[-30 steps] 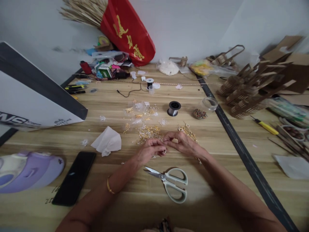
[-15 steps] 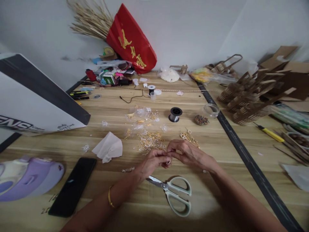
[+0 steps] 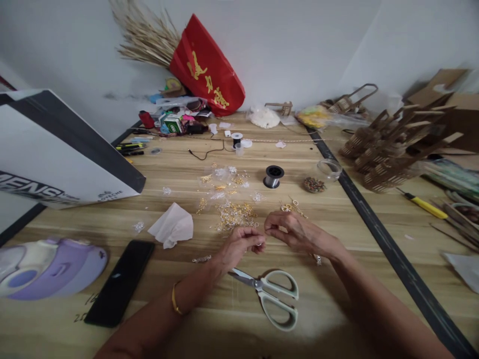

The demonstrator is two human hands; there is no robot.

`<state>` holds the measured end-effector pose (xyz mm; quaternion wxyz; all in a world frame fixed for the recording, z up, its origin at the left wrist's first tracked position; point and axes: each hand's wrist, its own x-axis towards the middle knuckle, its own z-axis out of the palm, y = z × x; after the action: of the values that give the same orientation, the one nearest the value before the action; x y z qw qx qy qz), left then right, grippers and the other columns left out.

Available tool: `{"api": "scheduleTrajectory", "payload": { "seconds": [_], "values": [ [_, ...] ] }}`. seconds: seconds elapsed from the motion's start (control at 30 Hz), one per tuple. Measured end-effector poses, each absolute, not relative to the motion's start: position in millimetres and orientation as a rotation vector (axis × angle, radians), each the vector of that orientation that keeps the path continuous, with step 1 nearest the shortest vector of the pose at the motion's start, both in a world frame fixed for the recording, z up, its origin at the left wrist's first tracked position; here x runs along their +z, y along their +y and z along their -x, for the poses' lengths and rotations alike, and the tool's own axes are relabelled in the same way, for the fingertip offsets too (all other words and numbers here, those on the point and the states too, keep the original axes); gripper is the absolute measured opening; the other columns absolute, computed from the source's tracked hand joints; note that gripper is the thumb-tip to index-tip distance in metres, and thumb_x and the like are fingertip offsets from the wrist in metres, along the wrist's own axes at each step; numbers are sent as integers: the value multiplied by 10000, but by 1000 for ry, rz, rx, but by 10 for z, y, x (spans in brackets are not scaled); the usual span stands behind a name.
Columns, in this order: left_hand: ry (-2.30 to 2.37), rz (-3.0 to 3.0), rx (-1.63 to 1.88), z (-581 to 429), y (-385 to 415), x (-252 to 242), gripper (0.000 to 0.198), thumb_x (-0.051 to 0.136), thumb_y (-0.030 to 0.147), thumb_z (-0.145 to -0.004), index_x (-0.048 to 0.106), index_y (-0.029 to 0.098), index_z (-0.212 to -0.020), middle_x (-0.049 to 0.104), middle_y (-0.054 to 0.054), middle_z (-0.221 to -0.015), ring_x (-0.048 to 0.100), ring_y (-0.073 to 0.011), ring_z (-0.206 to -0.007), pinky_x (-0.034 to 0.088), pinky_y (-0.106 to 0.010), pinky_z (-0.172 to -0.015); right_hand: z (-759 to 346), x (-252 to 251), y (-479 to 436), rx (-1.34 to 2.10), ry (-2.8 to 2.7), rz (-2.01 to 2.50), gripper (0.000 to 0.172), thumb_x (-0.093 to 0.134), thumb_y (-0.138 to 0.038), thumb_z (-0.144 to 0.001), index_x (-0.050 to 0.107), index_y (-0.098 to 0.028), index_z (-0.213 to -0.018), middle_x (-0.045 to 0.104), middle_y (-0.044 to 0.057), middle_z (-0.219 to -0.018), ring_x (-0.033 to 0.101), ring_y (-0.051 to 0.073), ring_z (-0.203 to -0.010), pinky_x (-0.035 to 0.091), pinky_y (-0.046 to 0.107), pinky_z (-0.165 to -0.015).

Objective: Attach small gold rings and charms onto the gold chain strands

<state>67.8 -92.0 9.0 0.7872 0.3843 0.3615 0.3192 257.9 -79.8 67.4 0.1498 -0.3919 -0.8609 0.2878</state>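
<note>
My left hand [image 3: 245, 242] is closed in a pinch around a small silvery beaded piece [image 3: 259, 245]. Just right of it, my right hand [image 3: 290, 230] is also pinched; what its fingertips hold, if anything, is too small to make out. A small gap parts the two hands. Behind them lies a pile of gold and silver findings [image 3: 236, 215]. Scissors with pale green handles [image 3: 279, 299] rest slightly open in front of my hands. One small silver chain piece [image 3: 202, 259] lies left of my left hand, another [image 3: 318, 259] under my right wrist.
A wire spool [image 3: 273, 176] and a dish of brown beads [image 3: 314, 185] stand behind my hands. To the left are a white cloth [image 3: 172, 226], a black phone [image 3: 119, 284] and a large box [image 3: 67, 154]. Small woven baskets [image 3: 385, 149] stand at the right.
My hands have moved slightly apart, the right one shifting rightward. More of the silver piece near my right wrist shows. The whole view has shifted a little.
</note>
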Motion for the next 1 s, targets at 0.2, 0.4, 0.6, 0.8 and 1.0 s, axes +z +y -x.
{"api": "scheduleTrajectory", "payload": {
  "seconds": [0.2, 0.4, 0.6, 0.8, 1.0],
  "values": [
    [799, -952, 669, -694, -986, 128, 278, 751, 355, -636, 649, 101, -688, 625, -26, -615, 556, -100, -575, 434, -239, -603, -2650, 646, -735, 1044, -2421, 1127, 230, 491, -303, -900, 628, -136, -822, 643, 41, -754, 549, 126, -670, 400, 247, -642],
    [801, -1099, 570, -765, -1108, 130, 264, 742, 369, -637, 641, 127, -666, 625, -14, -601, 544, -94, -564, 429, -232, -600, -2825, 614, -602, 1432, -2358, 998, 276, 567, -382, -843, 631, -122, -774, 598, 10, -704, 521, 112, -660, 413, 234, -644],
    [770, -1251, 483, -803, -1135, 116, 217, 696, 336, -677, 643, 126, -679, 638, -29, -622, 557, -105, -570, 441, -242, -609, -2915, 494, -515, 1607, -2329, 1004, 307, 612, -423, -799, 629, -117, -775, 550, -14, -673, 482, 91, -619, 385, 216, -608],
    [781, -1351, 408, -837, -1112, 148, 193, 649, 315, -704, 651, 123, -683, 637, -34, -612, 542, -110, -551, 417, -230, -565, -2960, 393, -454, 1623, -2309, 995, 375, 553, -471, -836, 643, -111, -778, 546, -9, -644, 489, 95, -611, 384, 214, -589],
    [850, -1400, 476, -862, -1051, 92, 129, 650, 243, -696, 657, 118, -665, 633, -25, -597, 514, -95, -537, 390, -203, -533, -2999, 307, -393, 1480, -2347, 1059, 392, 525, -477, -856, 620, -108, -765, 514, -17, -626, 449, 89, -587, 352, 212, -553]
  ]
}}
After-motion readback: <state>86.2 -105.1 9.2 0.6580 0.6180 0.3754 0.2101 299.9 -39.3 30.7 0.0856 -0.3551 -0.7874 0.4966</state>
